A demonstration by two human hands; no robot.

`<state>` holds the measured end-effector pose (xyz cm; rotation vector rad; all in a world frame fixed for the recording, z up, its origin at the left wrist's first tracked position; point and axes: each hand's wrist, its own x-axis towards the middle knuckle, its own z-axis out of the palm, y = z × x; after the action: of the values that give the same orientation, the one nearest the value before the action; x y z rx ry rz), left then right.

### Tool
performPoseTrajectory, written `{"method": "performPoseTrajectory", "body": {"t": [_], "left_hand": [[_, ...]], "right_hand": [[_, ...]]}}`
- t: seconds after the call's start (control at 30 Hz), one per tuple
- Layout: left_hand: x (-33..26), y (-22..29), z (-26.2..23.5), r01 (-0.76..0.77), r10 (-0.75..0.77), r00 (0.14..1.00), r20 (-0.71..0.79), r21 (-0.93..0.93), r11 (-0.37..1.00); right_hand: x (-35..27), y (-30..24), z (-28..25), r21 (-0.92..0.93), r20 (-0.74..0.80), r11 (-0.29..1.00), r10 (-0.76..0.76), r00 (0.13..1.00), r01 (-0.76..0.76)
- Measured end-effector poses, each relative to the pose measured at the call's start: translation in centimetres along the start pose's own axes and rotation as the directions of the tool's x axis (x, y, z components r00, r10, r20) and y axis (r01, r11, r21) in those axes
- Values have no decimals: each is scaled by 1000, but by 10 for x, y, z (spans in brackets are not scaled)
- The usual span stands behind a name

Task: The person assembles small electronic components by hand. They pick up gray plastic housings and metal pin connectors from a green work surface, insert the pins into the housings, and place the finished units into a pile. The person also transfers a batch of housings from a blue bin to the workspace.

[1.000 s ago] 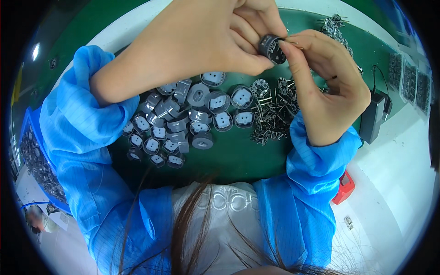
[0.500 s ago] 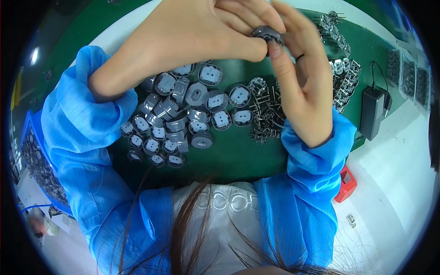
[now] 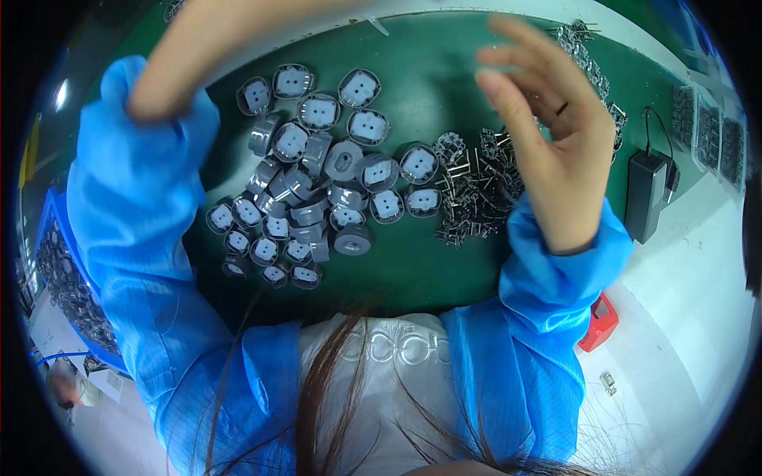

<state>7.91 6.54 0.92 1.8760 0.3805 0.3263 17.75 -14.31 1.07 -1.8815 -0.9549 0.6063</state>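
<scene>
My left hand (image 3: pixel 258 22) reaches past the upper edge; only its wrist and back show, blurred, and its fingers are out of sight. Above the right part of the green work surface, my right hand (image 3: pixel 556 127) is raised with its fingers apart and nothing visible in them. Beneath and beside it lies a heap of small electronic parts with metal pins (image 3: pixel 476 190). Between my arms, many round grey plastic housings (image 3: pixel 317 111) are spread out, several showing white inserts with two holes. Others lie on their sides or face down, such as a grey housing (image 3: pixel 352 239) near the front.
A blue bin (image 3: pixel 59 238) full of small dark parts stands at the far left. To the right are a black box with a cable (image 3: pixel 644 190), clear trays of parts (image 3: pixel 718 139) and a red object (image 3: pixel 599 321). More pinned parts (image 3: pixel 583 55) run along the far right.
My hands have parted. The left swung up and left beyond the picture's edge; the right moved slightly right and opened. The dark grey housing held between them is no longer visible.
</scene>
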Motion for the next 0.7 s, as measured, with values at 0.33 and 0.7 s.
{"method": "performPoseTrajectory", "body": {"t": [0.33,0.7], "left_hand": [[24,-56,-65,-162,398,917,-11,903,398],[4,0,-9,-117,-173,605,777,301,946]], "right_hand": [[1,26,-12,-196,429,863,-350,832,465],[11,29,-9,-475,-14,832,-333,943,287]]}}
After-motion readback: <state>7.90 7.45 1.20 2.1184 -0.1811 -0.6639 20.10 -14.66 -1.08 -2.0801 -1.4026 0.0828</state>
